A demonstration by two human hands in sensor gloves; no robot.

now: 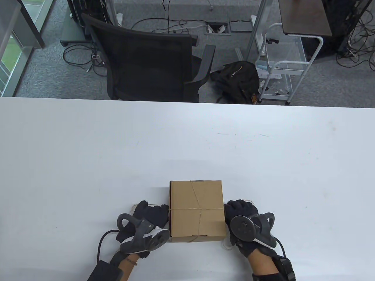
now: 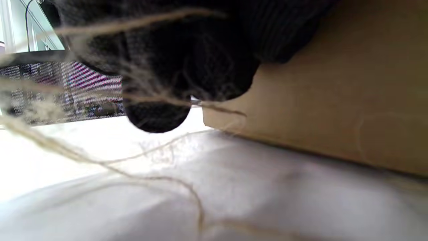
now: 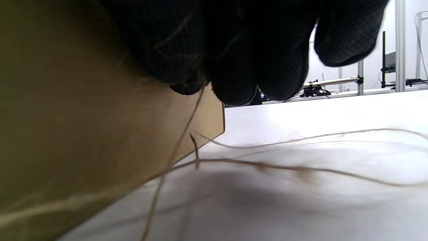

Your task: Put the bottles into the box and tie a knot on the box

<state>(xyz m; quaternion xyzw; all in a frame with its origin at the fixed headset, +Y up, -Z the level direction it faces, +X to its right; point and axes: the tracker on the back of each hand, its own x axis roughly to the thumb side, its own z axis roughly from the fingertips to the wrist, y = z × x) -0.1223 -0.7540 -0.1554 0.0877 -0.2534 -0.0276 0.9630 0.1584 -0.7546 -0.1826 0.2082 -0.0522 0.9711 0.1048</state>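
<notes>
A closed brown cardboard box [image 1: 195, 210] sits near the table's front edge, and no bottles show. Thin twine [image 1: 187, 209] crosses its lid from side to side, and another strand runs front to back. My left hand [image 1: 152, 213] is against the box's left wall [image 2: 334, 110], fingers [image 2: 187, 67] curled at the twine's end, with loose twine [image 2: 83, 157] on the table below. My right hand [image 1: 238, 209] is pressed to the right wall [image 3: 83, 134]. Its curled fingers [image 3: 254, 60] hold a strand, and slack twine [image 3: 267, 165] trails across the table.
The white table [image 1: 88, 152] stretches wide on all sides of the box. Beyond its far edge stand a black office chair [image 1: 146, 58], a black backpack [image 1: 237, 82] on the floor and a white wire cart [image 1: 281, 67].
</notes>
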